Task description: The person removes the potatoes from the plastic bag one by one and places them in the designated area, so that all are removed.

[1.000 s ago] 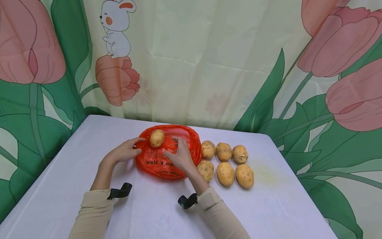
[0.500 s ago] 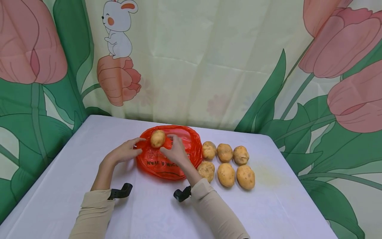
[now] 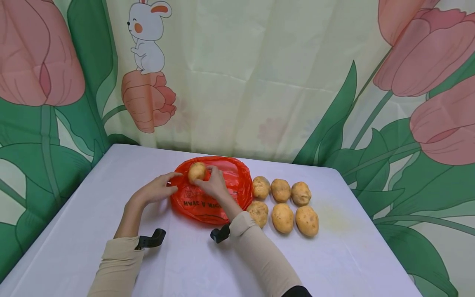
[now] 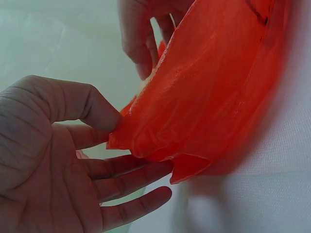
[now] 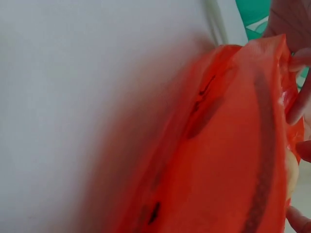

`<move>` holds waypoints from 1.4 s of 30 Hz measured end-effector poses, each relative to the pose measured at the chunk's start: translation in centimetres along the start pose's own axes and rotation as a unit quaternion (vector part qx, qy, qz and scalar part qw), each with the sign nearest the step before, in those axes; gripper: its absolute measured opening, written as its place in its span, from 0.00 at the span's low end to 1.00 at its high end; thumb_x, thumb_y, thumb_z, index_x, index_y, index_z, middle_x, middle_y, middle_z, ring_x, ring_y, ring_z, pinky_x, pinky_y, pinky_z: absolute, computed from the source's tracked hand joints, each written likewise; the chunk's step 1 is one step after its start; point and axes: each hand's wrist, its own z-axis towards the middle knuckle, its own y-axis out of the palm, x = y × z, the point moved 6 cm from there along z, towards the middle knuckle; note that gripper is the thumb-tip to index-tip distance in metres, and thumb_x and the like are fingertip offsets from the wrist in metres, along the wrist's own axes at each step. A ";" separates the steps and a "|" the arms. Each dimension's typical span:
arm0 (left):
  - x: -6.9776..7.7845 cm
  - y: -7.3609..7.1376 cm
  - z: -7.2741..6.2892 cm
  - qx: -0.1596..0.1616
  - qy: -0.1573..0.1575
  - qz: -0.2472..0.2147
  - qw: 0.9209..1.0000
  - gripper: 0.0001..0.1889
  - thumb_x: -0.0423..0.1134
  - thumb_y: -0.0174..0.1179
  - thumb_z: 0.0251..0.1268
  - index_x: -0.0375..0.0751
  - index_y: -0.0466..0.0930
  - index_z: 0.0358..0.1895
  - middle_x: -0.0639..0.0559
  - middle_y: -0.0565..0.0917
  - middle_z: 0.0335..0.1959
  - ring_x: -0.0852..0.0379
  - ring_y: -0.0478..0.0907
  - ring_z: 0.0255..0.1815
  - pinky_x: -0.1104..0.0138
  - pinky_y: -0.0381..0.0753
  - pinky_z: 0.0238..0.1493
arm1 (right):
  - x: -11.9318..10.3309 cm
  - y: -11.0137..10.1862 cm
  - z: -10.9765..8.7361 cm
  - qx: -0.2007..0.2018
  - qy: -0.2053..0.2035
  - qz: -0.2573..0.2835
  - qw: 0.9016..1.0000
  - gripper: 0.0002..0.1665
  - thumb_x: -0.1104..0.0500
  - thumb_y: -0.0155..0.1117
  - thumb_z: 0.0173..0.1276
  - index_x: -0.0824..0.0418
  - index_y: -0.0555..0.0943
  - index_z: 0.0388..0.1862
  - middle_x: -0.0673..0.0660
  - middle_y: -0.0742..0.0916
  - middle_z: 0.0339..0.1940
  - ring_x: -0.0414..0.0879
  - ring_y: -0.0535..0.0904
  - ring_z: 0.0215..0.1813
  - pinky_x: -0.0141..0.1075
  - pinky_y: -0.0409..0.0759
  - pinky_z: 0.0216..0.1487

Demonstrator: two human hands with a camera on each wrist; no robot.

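Note:
A red plastic bag (image 3: 231, 175) with dark lettering lies spread on the table. On its far left part sits a potato (image 3: 196, 170). My right hand (image 3: 216, 184) reaches over the bag and grips this potato between thumb and fingers. My left hand (image 3: 156, 188) is at the bag's left edge; in the left wrist view its thumb and forefinger pinch the red film, the other fingers extended beneath. In the right wrist view the bag hides most of the potato, and only fingertips of the right hand show at the right edge.
Just right of the bag, several more potatoes (image 3: 281, 190) lie in two rows on the white tablecloth (image 3: 185, 264). The nearest ones almost touch the bag. A printed curtain (image 3: 237, 82) hangs behind the table's far edge.
My right hand has moved left across the bag to the potato, and its fingers have closed on it. The potato has tilted slightly. My left hand has stayed at the bag's edge.

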 end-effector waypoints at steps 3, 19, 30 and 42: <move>0.0 0.0 0.0 0.000 -0.001 0.000 1.000 0.29 0.33 0.49 0.71 0.26 0.64 0.73 0.26 0.70 0.70 0.30 0.69 0.68 0.39 0.69 0.69 | 0.1 0.0 0.5 0.002 0.008 0.002 1.000 0.42 0.46 0.73 0.65 0.62 0.67 0.71 0.63 0.74 0.66 0.55 0.74 0.61 0.49 0.78 0.62; 0.2 -0.1 0.0 0.001 -0.002 -0.001 1.000 0.29 0.33 0.49 0.70 0.26 0.64 0.73 0.26 0.70 0.70 0.30 0.69 0.68 0.38 0.69 0.69 | 0.2 1.0 2.0 -0.010 0.044 -0.005 0.999 0.52 0.40 0.77 0.59 0.60 0.63 0.73 0.61 0.73 0.63 0.54 0.75 0.59 0.48 0.80 0.61; 0.0 0.1 0.1 -0.002 -0.004 -0.001 1.000 0.29 0.34 0.49 0.70 0.26 0.64 0.73 0.27 0.70 0.70 0.31 0.69 0.69 0.39 0.70 0.68 | -0.4 1.1 2.5 -0.004 0.019 -0.018 1.000 0.52 0.45 0.79 0.58 0.60 0.63 0.74 0.61 0.74 0.62 0.53 0.74 0.59 0.47 0.80 0.60; -0.3 0.0 -0.1 -0.006 -0.022 -0.008 1.000 0.29 0.34 0.50 0.71 0.29 0.63 0.74 0.28 0.70 0.71 0.32 0.69 0.69 0.39 0.71 0.68 | -0.7 1.7 2.5 0.004 -0.007 -0.008 1.000 0.47 0.52 0.80 0.57 0.56 0.66 0.72 0.61 0.75 0.60 0.53 0.76 0.54 0.44 0.81 0.56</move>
